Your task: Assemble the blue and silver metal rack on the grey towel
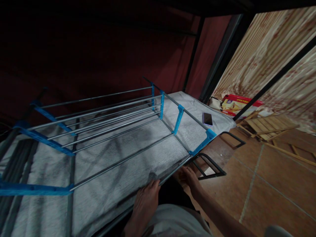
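Gripping the near edge of the grey cloth shelf (103, 194), my left hand (145, 204) pinches fabric, my right hand (191, 177) curls on its rail; the phone (207, 118) near the far corner could slide off if I tilt.

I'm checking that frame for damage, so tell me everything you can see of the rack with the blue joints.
The rack is built of thin grey metal rods joined by bright blue plastic connectors. It lies tipped on its side on a pale grey towel-like cover. No break shows, though the far end is dim. The left hand and right hand grip the bed's near edge, not the rack.
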The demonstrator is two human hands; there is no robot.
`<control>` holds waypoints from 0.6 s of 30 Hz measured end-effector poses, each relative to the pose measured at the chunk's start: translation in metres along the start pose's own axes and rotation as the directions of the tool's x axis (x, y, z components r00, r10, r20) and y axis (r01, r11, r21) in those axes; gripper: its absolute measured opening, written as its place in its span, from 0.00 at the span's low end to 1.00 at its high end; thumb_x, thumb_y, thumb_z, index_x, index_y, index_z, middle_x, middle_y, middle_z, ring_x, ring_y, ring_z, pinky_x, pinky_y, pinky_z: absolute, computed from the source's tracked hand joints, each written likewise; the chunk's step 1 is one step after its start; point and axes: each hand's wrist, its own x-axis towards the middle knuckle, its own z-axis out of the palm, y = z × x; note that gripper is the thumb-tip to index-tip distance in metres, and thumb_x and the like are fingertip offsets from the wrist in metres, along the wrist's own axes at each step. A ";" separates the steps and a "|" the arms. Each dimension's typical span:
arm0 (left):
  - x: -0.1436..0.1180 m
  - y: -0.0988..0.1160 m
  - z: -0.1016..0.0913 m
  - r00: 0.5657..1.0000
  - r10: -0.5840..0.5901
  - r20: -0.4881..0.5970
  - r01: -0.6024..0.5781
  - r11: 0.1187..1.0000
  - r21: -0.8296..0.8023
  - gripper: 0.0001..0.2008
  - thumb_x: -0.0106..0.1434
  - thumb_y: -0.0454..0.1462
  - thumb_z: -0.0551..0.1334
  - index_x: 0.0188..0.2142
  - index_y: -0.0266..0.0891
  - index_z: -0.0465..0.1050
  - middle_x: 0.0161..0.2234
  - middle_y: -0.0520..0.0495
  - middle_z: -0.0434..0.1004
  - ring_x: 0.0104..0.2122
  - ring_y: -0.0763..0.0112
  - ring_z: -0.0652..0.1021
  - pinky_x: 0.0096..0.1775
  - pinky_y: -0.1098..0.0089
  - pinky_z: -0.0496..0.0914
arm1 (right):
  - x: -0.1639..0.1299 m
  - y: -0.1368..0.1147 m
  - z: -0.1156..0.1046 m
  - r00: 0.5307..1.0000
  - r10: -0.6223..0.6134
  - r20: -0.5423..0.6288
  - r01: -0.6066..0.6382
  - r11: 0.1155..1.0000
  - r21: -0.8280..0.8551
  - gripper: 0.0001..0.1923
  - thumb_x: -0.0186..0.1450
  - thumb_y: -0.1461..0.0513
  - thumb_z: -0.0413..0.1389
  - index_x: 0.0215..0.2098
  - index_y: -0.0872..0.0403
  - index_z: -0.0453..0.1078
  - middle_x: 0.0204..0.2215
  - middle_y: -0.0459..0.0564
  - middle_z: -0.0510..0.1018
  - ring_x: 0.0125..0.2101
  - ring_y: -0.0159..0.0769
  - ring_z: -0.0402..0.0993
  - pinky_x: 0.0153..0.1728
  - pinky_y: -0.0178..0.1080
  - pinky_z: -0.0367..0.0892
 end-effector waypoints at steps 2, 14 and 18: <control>-0.001 0.001 -0.001 1.000 -0.001 -0.014 0.000 1.000 -0.017 0.17 0.73 0.36 0.46 0.53 0.44 0.70 0.50 0.46 0.79 0.49 0.66 0.79 0.49 0.65 0.69 | 0.011 -0.005 -0.021 0.961 -0.164 -0.223 0.138 0.982 -0.130 0.13 0.52 0.54 0.64 0.32 0.50 0.69 0.28 0.43 0.76 0.31 0.35 0.73 0.32 0.37 0.69; 0.007 0.003 0.003 0.999 -0.027 -0.023 0.027 0.999 -0.023 0.15 0.74 0.38 0.49 0.52 0.46 0.72 0.49 0.49 0.80 0.48 0.65 0.80 0.48 0.65 0.70 | 0.057 -0.029 -0.056 0.836 -0.548 -0.034 0.414 0.668 -0.618 0.28 0.56 0.59 0.49 0.53 0.55 0.73 0.51 0.54 0.78 0.55 0.47 0.70 0.60 0.50 0.60; 0.006 0.006 0.005 0.999 -0.029 -0.029 0.029 1.000 -0.008 0.15 0.74 0.36 0.48 0.50 0.45 0.72 0.48 0.48 0.80 0.46 0.65 0.80 0.47 0.65 0.70 | 0.059 -0.021 -0.062 0.805 -0.594 -0.015 0.406 0.568 -0.716 0.29 0.57 0.59 0.48 0.55 0.54 0.72 0.50 0.54 0.78 0.54 0.46 0.71 0.58 0.49 0.63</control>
